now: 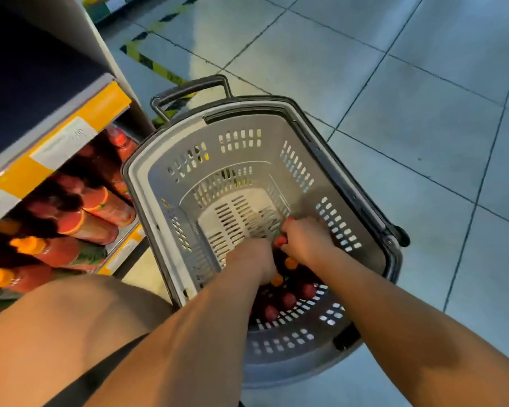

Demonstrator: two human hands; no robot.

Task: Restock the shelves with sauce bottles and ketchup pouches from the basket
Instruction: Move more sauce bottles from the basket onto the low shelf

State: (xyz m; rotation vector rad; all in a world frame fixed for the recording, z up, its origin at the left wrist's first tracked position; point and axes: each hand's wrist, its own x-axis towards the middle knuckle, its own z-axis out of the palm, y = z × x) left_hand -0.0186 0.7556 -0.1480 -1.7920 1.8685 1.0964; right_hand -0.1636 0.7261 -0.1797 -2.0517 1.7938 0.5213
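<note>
At six o'clock of the head view, we see both bare forearms reaching down into a grey slotted basket [171, 171] that stands on the tiled floor [409, 98]. Our left hand [252, 259] is curled down among the sauce bottles [288, 299] lying at the basket's near end, but whether its fingers are clamped on one we cannot tell, since they are hidden. Our right hand [304, 237], just beside it toward three o'clock, is closed round a red-capped bottle [279, 240]. The far half of the basket floor, toward twelve o'clock, shows bare slots. At nine o'clock the shelf [80, 121], with its yellow price strip, carries rows of red bottles with orange caps [100, 207], lying close together. A dark pull handle [188, 89] rises from the basket's far end at twelve o'clock.
</note>
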